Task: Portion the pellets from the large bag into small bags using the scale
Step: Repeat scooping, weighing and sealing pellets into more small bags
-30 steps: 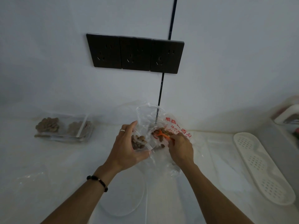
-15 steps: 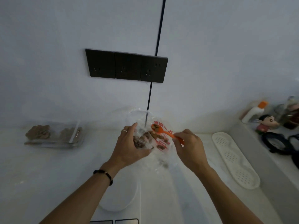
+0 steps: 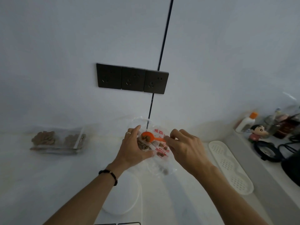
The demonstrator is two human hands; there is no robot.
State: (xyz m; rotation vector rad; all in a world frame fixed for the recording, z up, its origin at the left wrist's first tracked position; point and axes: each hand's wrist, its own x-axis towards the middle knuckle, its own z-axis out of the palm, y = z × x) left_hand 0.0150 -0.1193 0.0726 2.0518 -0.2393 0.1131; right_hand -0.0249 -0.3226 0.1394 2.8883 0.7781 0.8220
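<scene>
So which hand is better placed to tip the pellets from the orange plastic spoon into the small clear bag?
Right. The right hand already pinches the orange plastic spoon, loaded above the small clear bag; the left hand holds that bag.

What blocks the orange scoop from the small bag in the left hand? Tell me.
Nothing visible does. The orange scoop, pinched by the right hand, hangs loaded right over the small bag that the left hand grips; whether the bag's mouth is open is unclear.
</scene>
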